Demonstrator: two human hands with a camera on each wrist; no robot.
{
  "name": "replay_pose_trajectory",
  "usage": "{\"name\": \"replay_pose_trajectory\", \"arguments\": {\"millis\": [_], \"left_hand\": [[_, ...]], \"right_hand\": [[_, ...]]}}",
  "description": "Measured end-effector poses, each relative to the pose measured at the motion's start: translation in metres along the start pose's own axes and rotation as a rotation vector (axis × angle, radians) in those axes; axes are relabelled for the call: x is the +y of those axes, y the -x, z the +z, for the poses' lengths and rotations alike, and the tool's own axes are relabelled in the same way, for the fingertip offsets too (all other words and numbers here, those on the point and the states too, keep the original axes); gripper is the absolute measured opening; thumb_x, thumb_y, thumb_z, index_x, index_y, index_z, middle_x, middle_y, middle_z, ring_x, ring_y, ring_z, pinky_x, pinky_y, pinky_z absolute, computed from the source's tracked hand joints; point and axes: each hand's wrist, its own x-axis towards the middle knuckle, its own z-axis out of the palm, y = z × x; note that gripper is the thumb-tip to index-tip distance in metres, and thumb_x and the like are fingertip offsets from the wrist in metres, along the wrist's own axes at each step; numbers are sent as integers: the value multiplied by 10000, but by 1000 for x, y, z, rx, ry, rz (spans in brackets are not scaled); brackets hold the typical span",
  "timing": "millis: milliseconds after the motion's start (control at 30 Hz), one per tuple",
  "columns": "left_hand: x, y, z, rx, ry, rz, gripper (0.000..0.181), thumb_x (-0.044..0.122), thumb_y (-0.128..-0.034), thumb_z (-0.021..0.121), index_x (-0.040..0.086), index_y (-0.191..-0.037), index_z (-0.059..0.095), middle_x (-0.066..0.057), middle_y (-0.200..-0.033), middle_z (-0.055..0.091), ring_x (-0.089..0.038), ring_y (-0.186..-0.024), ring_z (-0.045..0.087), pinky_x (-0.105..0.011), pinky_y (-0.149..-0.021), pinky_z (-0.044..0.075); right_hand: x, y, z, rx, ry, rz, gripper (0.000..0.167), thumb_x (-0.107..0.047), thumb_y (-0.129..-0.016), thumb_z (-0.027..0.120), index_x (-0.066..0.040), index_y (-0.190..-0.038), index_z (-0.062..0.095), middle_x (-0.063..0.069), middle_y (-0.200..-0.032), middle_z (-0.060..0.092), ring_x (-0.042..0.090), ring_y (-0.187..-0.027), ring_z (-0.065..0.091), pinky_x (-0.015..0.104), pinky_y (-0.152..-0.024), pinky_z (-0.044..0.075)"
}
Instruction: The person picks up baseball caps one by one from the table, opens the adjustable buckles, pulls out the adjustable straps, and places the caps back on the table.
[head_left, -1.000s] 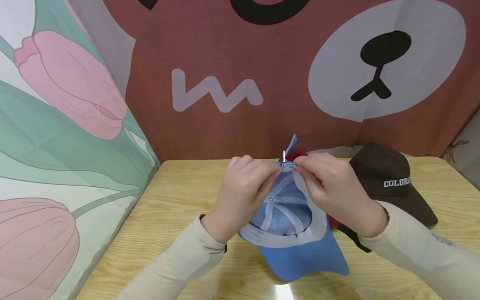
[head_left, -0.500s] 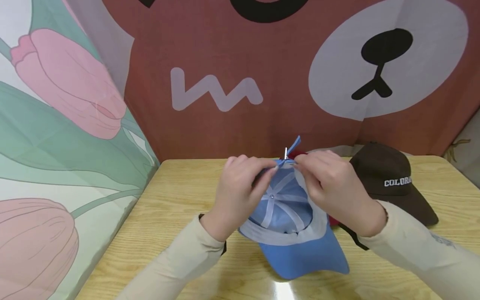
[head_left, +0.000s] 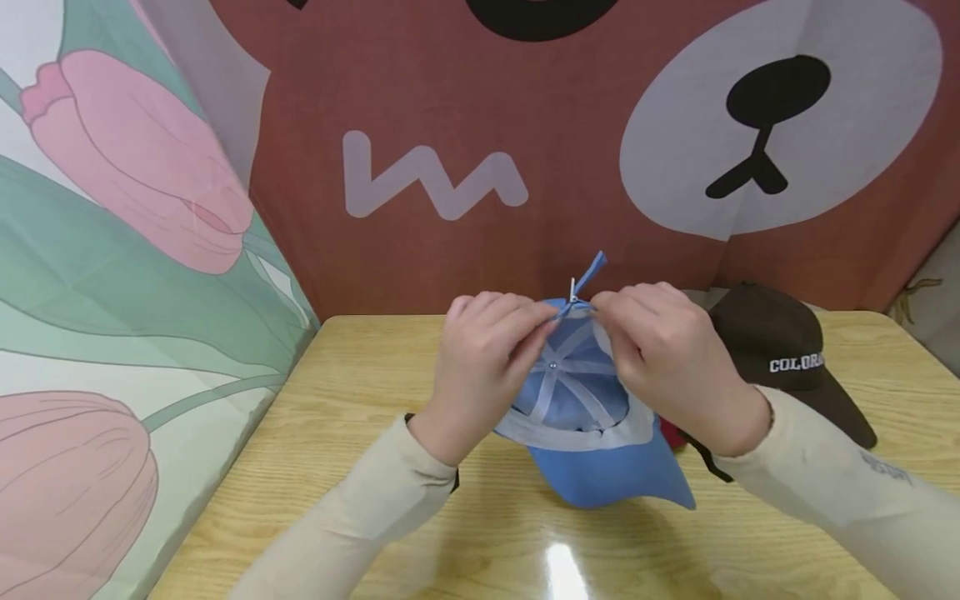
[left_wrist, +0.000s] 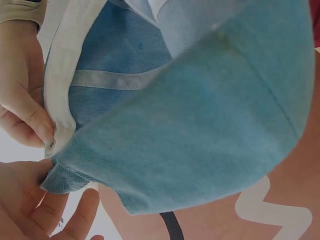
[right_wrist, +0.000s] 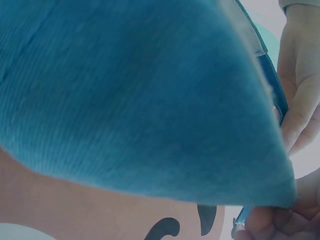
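Note:
A blue baseball cap [head_left: 607, 477] hangs just in front of me, inside facing me and brim downward. Its pale sweatband and seam tapes show. My left hand [head_left: 491, 362] pinches the cap's back edge from the left, thumb against fingers. From the right, my right hand [head_left: 667, 358] pinches the same edge by the strap [head_left: 591, 272]. A small metal buckle [head_left: 572, 292] sits between the hands, the strap's free end sticking up behind it. In the left wrist view the cap's crown [left_wrist: 200, 125] covers much of the frame; the right wrist view is likewise filled by blue fabric [right_wrist: 150, 100].
A dark brown cap [head_left: 772, 342] with white lettering lies on the wooden table [head_left: 337, 433] at the right. Something red [head_left: 672, 435] shows partly behind the blue cap. A bear-print cloth [head_left: 450, 258] hangs behind the table, and a tulip-print one [head_left: 150, 167] at the left.
Both hands have risen a little, lifting the blue cap; its brim is higher in view. The left fingers have shifted slightly along the strap. The brown cap stays put.

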Motion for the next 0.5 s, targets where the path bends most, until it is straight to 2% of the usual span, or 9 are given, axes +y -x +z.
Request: {"name": "replay_pose_trajectory", "arguments": {"millis": [167,267,400,500], "left_hand": [[-1,-1,2,20,-29,20,88,95,-881,720,65,-947,770,-11,-890,716,-176,-843,618,-325,-709,412],[-3,-2,2,28,-22,20,84,87,-876,723,57,-943,764,-19,-879,715,-185,-835,620,-336,-709,419],[-5,-3,0,31,51,5,90,45,-867,715,33,-948,753,-31,-833,702,-197,-795,609,-337,-680,418],[-6,-3,0,23,65,25,112,22,-866,703,33,-962,759,-26,-801,685,-190,-774,596,-325,-663,411]], "right_hand": [[1,-1,-2,-27,-7,29,148,169,-760,657,64,-864,648,109,-661,591,204,-540,497,372,-525,443],[2,-2,-2,-42,33,-30,176,183,-742,654,83,-886,633,144,-672,588,247,-543,505,391,-511,427],[3,-3,-2,-54,110,-135,186,190,-740,601,102,-904,594,181,-680,562,299,-537,488,410,-487,385],[3,-3,-3,-63,78,-102,163,181,-753,625,90,-887,605,148,-660,557,264,-535,480,392,-496,400]]}}
